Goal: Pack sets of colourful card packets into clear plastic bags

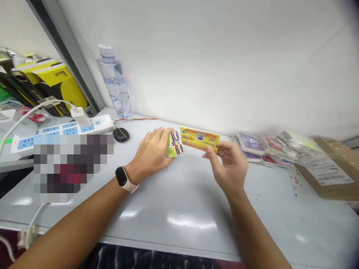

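My left hand (155,149) is closed around a small pack of printed cards (174,145), green on the near face with striped purple and white edges showing. On that wrist is a pale band with a dark screen. Between thumb and fingers, my right hand (228,158) pinches yellow-orange printed cards (199,139), which look like two overlapping pieces, with a purple round picture on one. Their left end comes close to the pack in my left hand; whether they touch is unclear. Both hands are above the grey table (174,201).
Stacked card packs (251,144) in clear wrapping lie at the right beside a cardboard box (333,168). Left of my hands are a black mouse (121,135), a water bottle (114,84), a white power strip (70,129) and a blurred-out patch. Yellow-black boxes (60,80) stand behind the strip.
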`<state>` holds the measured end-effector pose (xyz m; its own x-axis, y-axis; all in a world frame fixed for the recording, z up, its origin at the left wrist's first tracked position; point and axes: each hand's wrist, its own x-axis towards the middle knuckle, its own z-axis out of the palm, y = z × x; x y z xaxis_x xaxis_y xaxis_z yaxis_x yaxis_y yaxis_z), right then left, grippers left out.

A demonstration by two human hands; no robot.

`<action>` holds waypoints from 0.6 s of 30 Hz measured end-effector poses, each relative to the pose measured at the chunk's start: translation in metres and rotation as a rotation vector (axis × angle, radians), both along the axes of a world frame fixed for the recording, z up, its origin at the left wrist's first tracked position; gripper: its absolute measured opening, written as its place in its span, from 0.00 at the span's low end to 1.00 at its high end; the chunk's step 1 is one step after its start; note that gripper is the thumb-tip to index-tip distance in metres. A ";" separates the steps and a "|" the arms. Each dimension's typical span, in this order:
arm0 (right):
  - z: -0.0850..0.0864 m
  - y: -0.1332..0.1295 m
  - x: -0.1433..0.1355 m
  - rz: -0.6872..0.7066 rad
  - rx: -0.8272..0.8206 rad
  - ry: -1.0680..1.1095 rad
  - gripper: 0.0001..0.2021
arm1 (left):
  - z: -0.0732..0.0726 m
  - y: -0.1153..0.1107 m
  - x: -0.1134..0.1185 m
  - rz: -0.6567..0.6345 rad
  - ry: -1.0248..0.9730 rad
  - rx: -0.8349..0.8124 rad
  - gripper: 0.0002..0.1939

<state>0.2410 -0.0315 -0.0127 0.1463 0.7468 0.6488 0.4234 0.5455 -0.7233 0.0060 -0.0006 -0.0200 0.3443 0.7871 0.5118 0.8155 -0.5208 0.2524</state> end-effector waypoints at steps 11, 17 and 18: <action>0.001 -0.005 -0.001 -0.037 0.020 -0.150 0.14 | -0.001 -0.001 0.001 -0.008 0.016 0.046 0.29; -0.003 -0.008 -0.010 0.016 -0.040 -0.117 0.15 | -0.001 -0.003 0.002 -0.066 0.036 0.078 0.29; -0.005 -0.008 -0.012 0.032 -0.049 -0.126 0.15 | -0.001 -0.004 0.003 -0.089 0.038 0.083 0.29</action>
<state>0.2288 -0.0400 -0.0176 0.0417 0.7806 0.6236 0.4958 0.5257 -0.6912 0.0095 -0.0051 -0.0214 0.4313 0.7079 0.5593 0.7731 -0.6096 0.1752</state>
